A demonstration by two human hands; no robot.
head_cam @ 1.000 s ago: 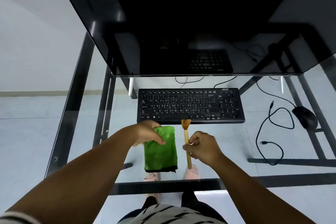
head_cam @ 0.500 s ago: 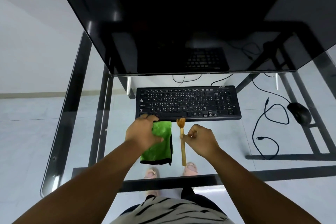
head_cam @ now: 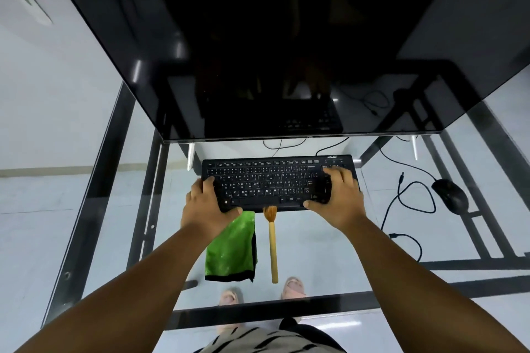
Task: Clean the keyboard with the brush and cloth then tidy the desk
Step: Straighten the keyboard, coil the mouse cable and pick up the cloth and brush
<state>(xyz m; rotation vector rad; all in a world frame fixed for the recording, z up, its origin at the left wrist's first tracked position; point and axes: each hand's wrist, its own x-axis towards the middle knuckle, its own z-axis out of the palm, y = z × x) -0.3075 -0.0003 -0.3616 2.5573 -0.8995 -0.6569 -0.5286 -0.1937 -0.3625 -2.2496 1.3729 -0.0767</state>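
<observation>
On the glass surface (head_cam: 329,241) I count one black keyboard (head_cam: 275,180), one green cloth (head_cam: 232,246), one wooden brush (head_cam: 272,249), one mouse (head_cam: 450,195) and one big dark monitor (head_cam: 272,43). Two hands are at the keyboard, left (head_cam: 205,208) and right (head_cam: 338,200). Two slippered feet (head_cam: 292,286) show beneath.

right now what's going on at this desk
A person stands at a glass desk and grips a black keyboard at both ends, the left hand on its left end and the right hand on its right end. Neither hand holds a cleaning tool: the green cloth and the wooden brush lie on the glass just in front of the keyboard. A mouse with a loose cable sits to the right.
</observation>
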